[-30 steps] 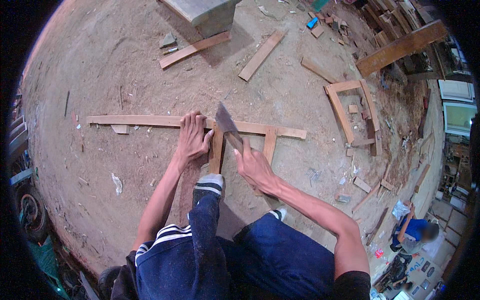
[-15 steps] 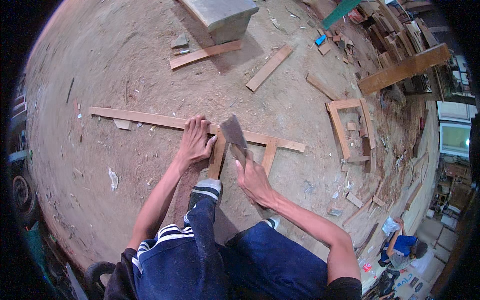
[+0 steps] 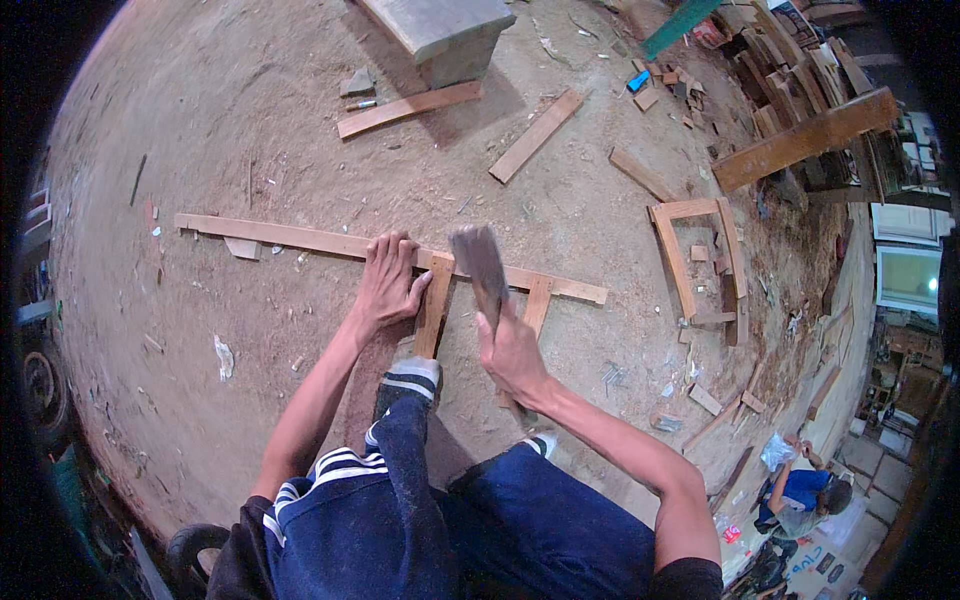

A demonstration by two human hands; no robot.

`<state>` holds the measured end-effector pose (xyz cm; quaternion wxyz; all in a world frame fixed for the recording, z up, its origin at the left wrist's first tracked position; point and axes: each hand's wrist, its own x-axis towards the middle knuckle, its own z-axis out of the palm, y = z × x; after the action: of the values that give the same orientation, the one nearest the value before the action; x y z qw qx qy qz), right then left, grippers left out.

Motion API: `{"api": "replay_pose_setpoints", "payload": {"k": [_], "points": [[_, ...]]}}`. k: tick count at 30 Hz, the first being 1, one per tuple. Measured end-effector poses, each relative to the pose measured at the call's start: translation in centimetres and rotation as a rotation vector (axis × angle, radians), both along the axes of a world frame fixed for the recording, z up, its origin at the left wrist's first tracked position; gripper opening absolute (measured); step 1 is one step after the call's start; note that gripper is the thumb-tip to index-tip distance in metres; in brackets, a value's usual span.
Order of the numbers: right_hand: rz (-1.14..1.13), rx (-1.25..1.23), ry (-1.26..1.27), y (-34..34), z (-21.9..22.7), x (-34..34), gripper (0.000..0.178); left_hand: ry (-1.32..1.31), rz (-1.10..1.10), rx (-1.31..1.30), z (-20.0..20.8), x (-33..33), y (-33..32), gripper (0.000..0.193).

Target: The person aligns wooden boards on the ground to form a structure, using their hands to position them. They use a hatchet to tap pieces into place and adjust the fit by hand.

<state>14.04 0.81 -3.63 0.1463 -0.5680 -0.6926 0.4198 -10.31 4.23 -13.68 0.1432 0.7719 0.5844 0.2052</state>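
Note:
A long wooden strip [image 3: 300, 237] lies across the dirt in front of me, with two short crosspieces joined to its near side. My left hand [image 3: 388, 285] grips the strip beside the left crosspiece [image 3: 434, 310], fingers over its far edge and thumb by the joint. Closed around a wooden handle, my right hand [image 3: 517, 355] holds a hatchet [image 3: 480, 265] with a broad, dull metal head, slightly blurred, above the strip just right of that joint. The right crosspiece [image 3: 538, 305] is partly hidden behind my right hand. My left foot rests at the near end of the left crosspiece.
A grey block-like bench [image 3: 435, 35] stands at the far side, with loose boards [image 3: 537, 135] near it. To the right lie a small wooden frame [image 3: 690, 260] and stacked timber [image 3: 780, 75]. Another person [image 3: 805, 495] sits at the lower right, holding a clear bag.
The hatchet has turned in my right hand, its head now seen narrower and more upright. My right hand has shifted slightly; my left hand keeps its place on the strip.

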Motion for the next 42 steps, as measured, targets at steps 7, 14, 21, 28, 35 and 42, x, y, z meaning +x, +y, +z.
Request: {"api": "replay_pose_setpoints", "payload": {"k": [7,14,21,28,35,42], "points": [[0.104,-0.175,-0.114,-0.9,-0.7,-1.8,0.04,-0.022,0.025,-0.037,-0.4,-0.2,-0.9,0.053],[0.024,0.083,0.018,-1.5,-0.5,-0.6,0.038,0.03,0.016,0.068,-0.4,0.1,0.0,0.052],[0.11,-0.252,-0.124,-1.0,0.0,-2.5,0.039,-0.009,0.021,-0.054,-0.3,-0.6,-0.5,0.053],[-0.001,0.008,0.044,-1.6,0.5,-1.0,0.045,-0.003,0.005,-0.01,0.1,0.1,0.0,0.05],[0.131,-0.016,-0.119,-0.4,-1.5,-0.5,0.039,-0.052,0.03,-0.005,0.0,-0.7,0.0,0.038],[0.115,0.211,-0.1,-0.9,-3.2,1.5,0.039,-0.094,0.022,-0.022,-0.1,0.1,0.0,0.037]]}}
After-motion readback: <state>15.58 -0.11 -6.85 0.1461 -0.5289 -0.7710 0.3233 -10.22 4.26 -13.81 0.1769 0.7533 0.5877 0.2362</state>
